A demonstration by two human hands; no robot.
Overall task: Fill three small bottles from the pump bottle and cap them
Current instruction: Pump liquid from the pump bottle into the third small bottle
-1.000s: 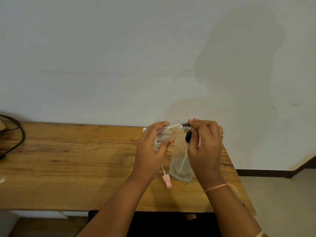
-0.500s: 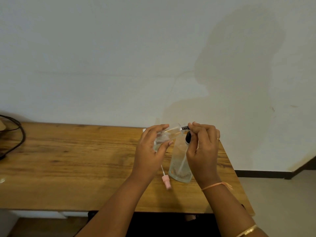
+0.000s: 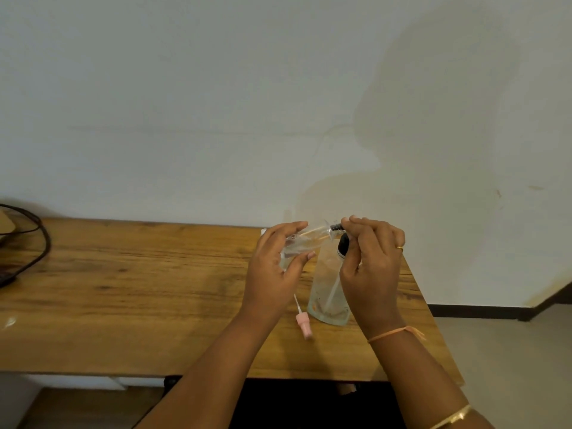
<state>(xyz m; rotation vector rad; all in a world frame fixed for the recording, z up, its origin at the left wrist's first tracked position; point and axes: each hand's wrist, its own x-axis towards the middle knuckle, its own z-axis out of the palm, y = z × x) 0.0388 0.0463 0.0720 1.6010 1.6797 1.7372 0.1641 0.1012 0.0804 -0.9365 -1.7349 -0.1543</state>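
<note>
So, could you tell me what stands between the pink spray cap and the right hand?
The clear pump bottle stands upright there, partly hidden by the right hand, in the head view.

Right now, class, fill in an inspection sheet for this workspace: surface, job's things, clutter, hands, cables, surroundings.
Surface: wooden table.
Job's things: small bottle tilted, held aloft; pump bottle upright on the table; pink cap with tube lying beside it.
Clutter: nothing seen.
Hands: left hand grips the small bottle; right hand pinches its black top.
Cables: black cable at the table's left end.
Surroundings: white wall behind.
</note>
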